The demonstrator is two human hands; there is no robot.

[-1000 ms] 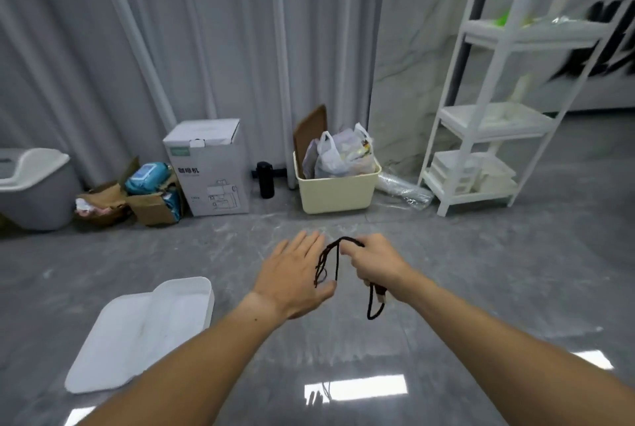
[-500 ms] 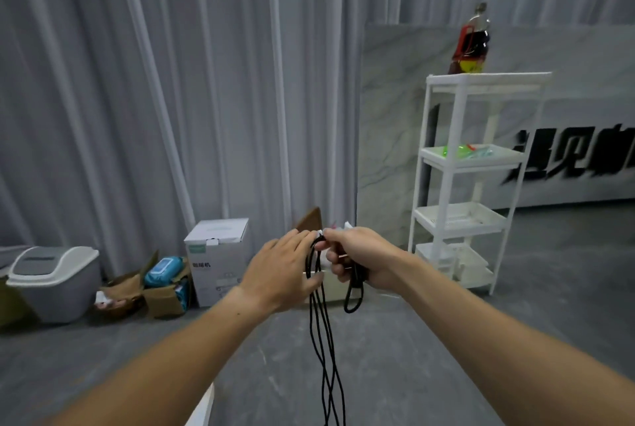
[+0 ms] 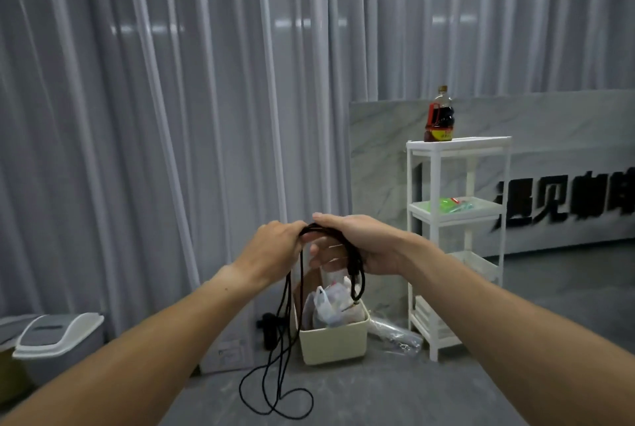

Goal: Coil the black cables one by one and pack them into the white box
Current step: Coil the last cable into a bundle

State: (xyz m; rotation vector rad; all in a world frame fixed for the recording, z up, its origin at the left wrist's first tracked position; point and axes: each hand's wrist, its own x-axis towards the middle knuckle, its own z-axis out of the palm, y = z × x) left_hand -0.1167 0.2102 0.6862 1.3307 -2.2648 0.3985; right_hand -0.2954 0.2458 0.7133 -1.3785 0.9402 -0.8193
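A thin black cable [image 3: 288,315] hangs from both my hands, held up at chest height in front of the curtain. My left hand [image 3: 275,248] grips the cable's top from the left, fingers curled over it. My right hand [image 3: 357,243] holds the same bundle; a short loop of cable crosses its palm and dangles below. Long strands drop from my left hand and end in loose loops near the floor. The white box is out of view.
A cream bin [image 3: 335,339] stuffed with plastic bags stands on the floor behind the cable. A white shelf rack [image 3: 457,219] with a dark bottle [image 3: 439,118] on top stands right. A grey lidded bin [image 3: 58,336] sits far left. Grey curtains fill the background.
The view has tilted upward, so the white box left the frame. Both hands rose with the cable, and more of its length now hangs free in loops.
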